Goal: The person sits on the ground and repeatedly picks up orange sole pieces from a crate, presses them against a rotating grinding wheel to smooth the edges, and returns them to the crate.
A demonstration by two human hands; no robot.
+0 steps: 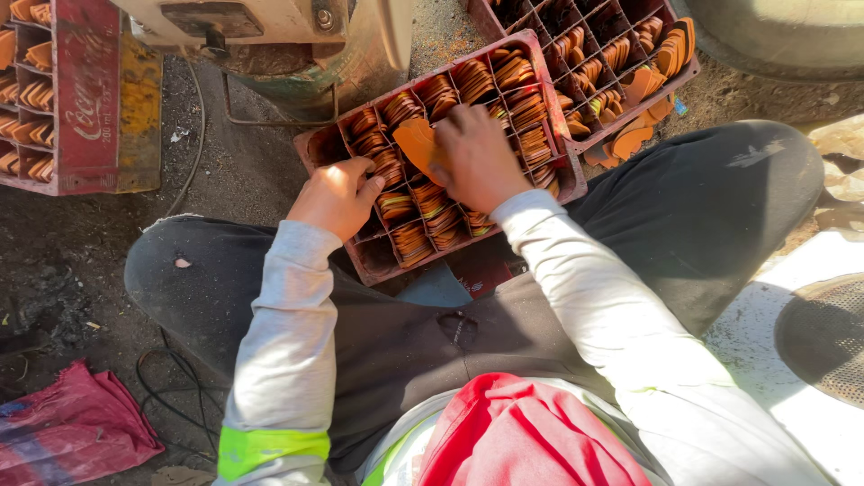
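Orange pieces [417,142] stand packed in the compartments of a red crate [360,261] resting on the seated person's lap. Left hand [337,196] is curled, knuckles up, fingers bent over the crate's near-left wall. Right hand [479,160] reaches across the middle, fingers closed, pinching a stack of pieces.

Both arms reach forward — left hand [337,193] loosely curled, right hand's [477,157] fingers bent down.
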